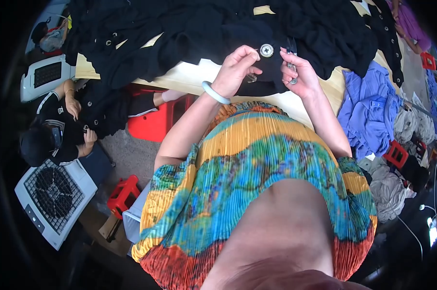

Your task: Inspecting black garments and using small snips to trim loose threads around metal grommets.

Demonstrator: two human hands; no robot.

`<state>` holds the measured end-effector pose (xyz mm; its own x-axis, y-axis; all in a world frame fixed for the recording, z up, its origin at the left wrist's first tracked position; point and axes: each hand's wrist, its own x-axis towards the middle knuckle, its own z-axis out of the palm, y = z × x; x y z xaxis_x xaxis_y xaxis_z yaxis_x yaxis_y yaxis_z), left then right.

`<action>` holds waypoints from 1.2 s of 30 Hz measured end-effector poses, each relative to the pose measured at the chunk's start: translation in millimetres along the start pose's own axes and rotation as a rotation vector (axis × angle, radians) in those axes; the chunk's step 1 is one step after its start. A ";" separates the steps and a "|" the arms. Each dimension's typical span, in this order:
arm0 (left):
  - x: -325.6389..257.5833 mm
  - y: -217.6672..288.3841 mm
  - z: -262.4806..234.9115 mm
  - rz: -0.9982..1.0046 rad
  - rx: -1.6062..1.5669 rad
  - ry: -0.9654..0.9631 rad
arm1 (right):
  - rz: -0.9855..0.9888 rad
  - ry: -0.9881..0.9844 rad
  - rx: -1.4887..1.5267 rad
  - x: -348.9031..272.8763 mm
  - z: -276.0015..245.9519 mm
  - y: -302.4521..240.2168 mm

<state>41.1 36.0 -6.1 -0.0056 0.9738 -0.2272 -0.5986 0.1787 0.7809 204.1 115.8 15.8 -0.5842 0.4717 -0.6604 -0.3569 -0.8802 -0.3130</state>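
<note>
A pale round button (266, 50) with a dark cross in its middle sits on the black garment (262, 34) between my two hands. My left hand (237, 67), with a pale bangle at the wrist, pinches thumb and finger together at the button's left edge. What lies in that pinch is too small to make out. Just below those fingers another button (251, 78) shows in part. My right hand (299, 72) is closed round a pair of thread snips (292, 48), their dark blades pointing away from me, to the right of the pale button.
Black garments cover most of the pale wooden table (320, 104). Blue garments (370, 113) hang at its right edge, beside grey ones (385, 188). At left a co-worker (54, 130) handles black cloth near a red stool (153, 121) and a fan unit (56, 198).
</note>
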 end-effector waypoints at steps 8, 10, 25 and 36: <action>-9.6 9.4 4.0 0.027 0.111 0.123 | -0.114 -0.058 -0.307 -3.8 6.9 3.1; -10.2 16.6 7.5 -0.082 0.047 0.112 | -0.215 -0.026 -0.461 -4.0 9.6 5.8; -2.3 12.5 5.3 -0.325 -0.248 0.279 | -0.883 0.022 -1.446 -12.3 17.8 23.8; -4.6 14.8 6.3 -0.231 0.066 0.177 | -0.728 -0.017 -1.541 -3.2 11.3 17.9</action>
<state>37.4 35.1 10.2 -0.0181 0.8677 -0.4968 -0.5469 0.4073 0.7314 191.4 99.2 20.0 -0.6424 0.7612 -0.0890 0.4439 0.2750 -0.8528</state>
